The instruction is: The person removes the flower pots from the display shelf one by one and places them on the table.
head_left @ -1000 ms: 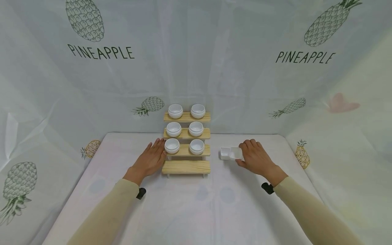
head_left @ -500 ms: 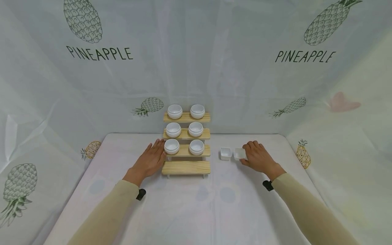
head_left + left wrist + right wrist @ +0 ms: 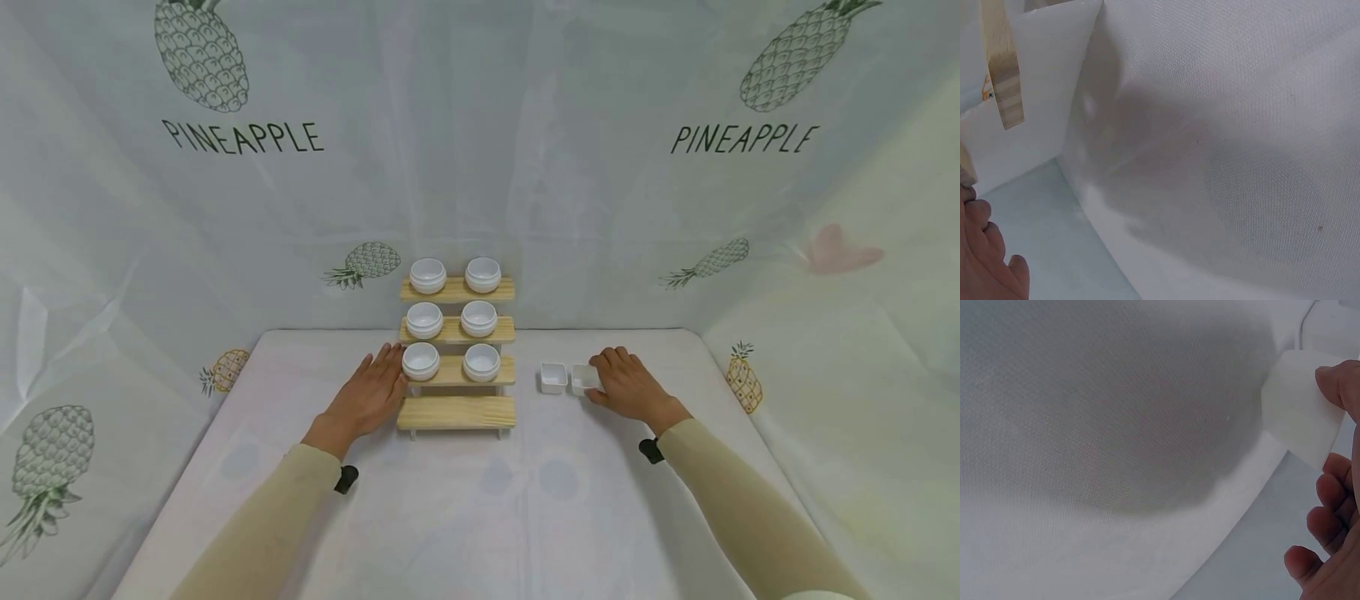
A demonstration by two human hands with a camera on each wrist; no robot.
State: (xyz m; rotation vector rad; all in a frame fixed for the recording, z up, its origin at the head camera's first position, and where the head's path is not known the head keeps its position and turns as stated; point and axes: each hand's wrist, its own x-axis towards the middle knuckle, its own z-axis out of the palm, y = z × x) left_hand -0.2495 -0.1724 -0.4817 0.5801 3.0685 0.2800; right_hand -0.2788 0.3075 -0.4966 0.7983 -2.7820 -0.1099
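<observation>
A tiered stand with light wooden shelves (image 3: 456,414) and white side panels (image 3: 1047,69) is at the table's centre back. Pairs of round white bowls (image 3: 421,362) sit on its three upper shelves; the lowest shelf bears nothing. My left hand (image 3: 369,392) lies along the stand's left side, fingers extended, fingertips against the edge of a shelf. Between thumb and fingers, my right hand (image 3: 630,387) pinches a small square white cup (image 3: 583,380). Just left of it, a matching square cup (image 3: 553,378) rests on the table. Whether the held cup touches the table, I cannot tell.
A pale cloth covers the table (image 3: 480,517). Behind and at both sides hang white sheets (image 3: 600,208) printed with pineapples, close behind the stand. A dark band (image 3: 651,451) is on my right wrist.
My right hand has drawn the square cup to the right, off the other square cup, leaving a narrow gap, then shifted slightly back left. The left hand stays at the stand.
</observation>
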